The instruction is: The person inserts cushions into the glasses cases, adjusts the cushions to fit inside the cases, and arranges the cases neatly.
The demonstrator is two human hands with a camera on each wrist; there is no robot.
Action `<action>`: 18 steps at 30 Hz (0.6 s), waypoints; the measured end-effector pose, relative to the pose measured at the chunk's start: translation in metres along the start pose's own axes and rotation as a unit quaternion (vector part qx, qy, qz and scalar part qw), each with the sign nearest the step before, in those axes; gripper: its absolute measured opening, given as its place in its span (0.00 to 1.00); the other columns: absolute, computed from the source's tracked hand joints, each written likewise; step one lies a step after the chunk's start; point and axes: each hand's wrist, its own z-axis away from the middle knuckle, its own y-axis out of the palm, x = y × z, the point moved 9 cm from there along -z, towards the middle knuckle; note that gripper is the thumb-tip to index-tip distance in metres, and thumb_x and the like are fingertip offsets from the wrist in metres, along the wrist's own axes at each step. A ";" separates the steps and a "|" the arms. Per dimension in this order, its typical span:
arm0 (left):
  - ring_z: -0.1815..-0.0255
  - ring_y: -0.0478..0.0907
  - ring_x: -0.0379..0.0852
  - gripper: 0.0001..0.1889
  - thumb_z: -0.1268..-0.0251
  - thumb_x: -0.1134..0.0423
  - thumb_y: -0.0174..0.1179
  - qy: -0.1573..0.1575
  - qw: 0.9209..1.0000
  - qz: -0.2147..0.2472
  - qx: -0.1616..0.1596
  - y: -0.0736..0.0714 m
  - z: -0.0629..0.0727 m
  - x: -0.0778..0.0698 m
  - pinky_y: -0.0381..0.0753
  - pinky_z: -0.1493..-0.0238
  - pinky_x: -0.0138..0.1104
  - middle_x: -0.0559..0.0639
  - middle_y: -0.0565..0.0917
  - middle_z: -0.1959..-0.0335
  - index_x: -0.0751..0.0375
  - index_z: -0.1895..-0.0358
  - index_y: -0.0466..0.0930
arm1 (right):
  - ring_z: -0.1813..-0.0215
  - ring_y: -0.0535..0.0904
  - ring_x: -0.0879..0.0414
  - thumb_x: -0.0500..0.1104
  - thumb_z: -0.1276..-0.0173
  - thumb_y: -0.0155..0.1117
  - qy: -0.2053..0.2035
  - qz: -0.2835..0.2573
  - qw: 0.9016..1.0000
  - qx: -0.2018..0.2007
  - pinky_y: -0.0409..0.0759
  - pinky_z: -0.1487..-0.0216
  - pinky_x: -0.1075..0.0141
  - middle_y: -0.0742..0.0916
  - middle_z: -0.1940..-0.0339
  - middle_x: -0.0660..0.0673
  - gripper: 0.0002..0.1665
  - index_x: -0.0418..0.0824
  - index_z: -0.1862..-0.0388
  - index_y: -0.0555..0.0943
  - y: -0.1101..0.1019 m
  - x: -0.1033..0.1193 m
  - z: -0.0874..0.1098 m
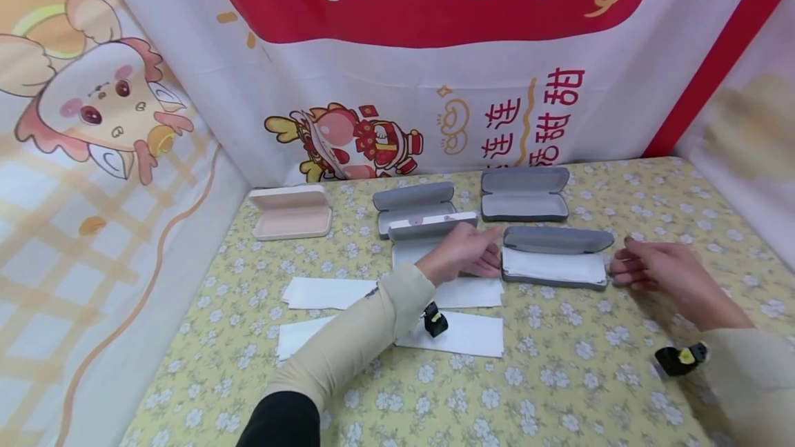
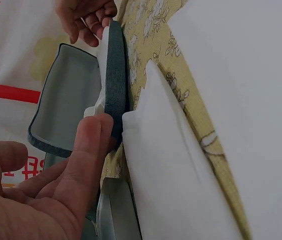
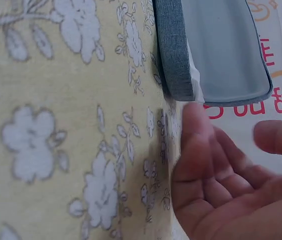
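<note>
A grey eyeglass case [image 1: 557, 240] lies with its lid raised, a folded white cloth [image 1: 553, 265] spread inside its base. My left hand [image 1: 464, 254] is at the case's left end; in the left wrist view its fingertips [image 2: 92, 131] meet the end of the base, thumb apart. At the opposite end is my right hand [image 1: 664, 274], fingers loosely bent, fingertips right at the base corner in the right wrist view. White cloth edges show above the case rim [image 3: 173, 60] there. Neither hand grips the case.
Behind stand another raised-lid grey case [image 1: 524, 205], two more grey cases [image 1: 413, 195] partly overlapping, and a pale pink case [image 1: 292, 223]. Folded white cloths [image 1: 475, 333] lie in two rows under my left forearm. A printed curtain [image 1: 397, 74] hangs along the table's back edge.
</note>
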 end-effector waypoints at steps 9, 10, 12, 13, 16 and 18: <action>0.66 0.87 0.59 0.38 0.26 0.37 0.52 -0.010 0.999 -0.031 0.019 0.004 -0.007 -0.001 0.87 0.62 0.44 0.66 0.86 0.66 0.78 0.54 0.82 | 0.62 0.86 0.50 0.79 0.30 0.28 0.060 -0.024 0.996 0.064 0.85 0.59 0.57 0.87 0.63 0.46 0.61 0.23 0.41 0.72 0.014 -0.004 -0.007; 0.66 0.87 0.59 0.38 0.26 0.36 0.52 -0.010 0.999 -0.035 0.020 0.004 -0.007 -0.001 0.87 0.62 0.45 0.66 0.86 0.66 0.78 0.55 0.83 | 0.62 0.86 0.49 0.80 0.31 0.28 0.064 -0.020 0.995 0.068 0.85 0.59 0.57 0.86 0.63 0.45 0.62 0.23 0.41 0.72 0.015 -0.004 -0.007; 0.67 0.87 0.60 0.39 0.26 0.35 0.51 -0.007 0.999 -0.045 0.021 0.005 -0.008 0.000 0.87 0.61 0.46 0.67 0.86 0.66 0.78 0.56 0.83 | 0.62 0.86 0.48 0.81 0.33 0.27 0.068 -0.011 0.995 0.073 0.85 0.58 0.56 0.85 0.62 0.44 0.63 0.22 0.41 0.70 0.017 -0.003 -0.007; 0.67 0.87 0.61 0.40 0.27 0.34 0.51 -0.006 0.999 -0.048 0.021 0.005 -0.009 0.000 0.87 0.62 0.47 0.67 0.86 0.66 0.78 0.56 0.83 | 0.62 0.86 0.48 0.82 0.33 0.28 0.067 -0.005 0.995 0.074 0.85 0.58 0.56 0.85 0.62 0.43 0.63 0.22 0.41 0.70 0.018 -0.002 -0.007; 0.68 0.87 0.61 0.40 0.29 0.33 0.52 -0.004 0.998 -0.053 0.016 0.004 -0.012 0.000 0.87 0.63 0.47 0.67 0.85 0.67 0.77 0.58 0.83 | 0.62 0.86 0.48 0.82 0.34 0.30 0.066 0.007 0.995 0.072 0.85 0.59 0.56 0.85 0.62 0.42 0.65 0.21 0.41 0.69 0.019 0.000 -0.008; 0.69 0.87 0.61 0.39 0.29 0.33 0.53 -0.003 0.998 -0.057 0.016 0.004 -0.013 0.000 0.87 0.64 0.47 0.66 0.85 0.67 0.76 0.60 0.83 | 0.63 0.86 0.49 0.82 0.33 0.32 0.065 0.012 0.995 0.070 0.86 0.59 0.56 0.85 0.62 0.42 0.64 0.20 0.40 0.69 0.019 0.000 -0.008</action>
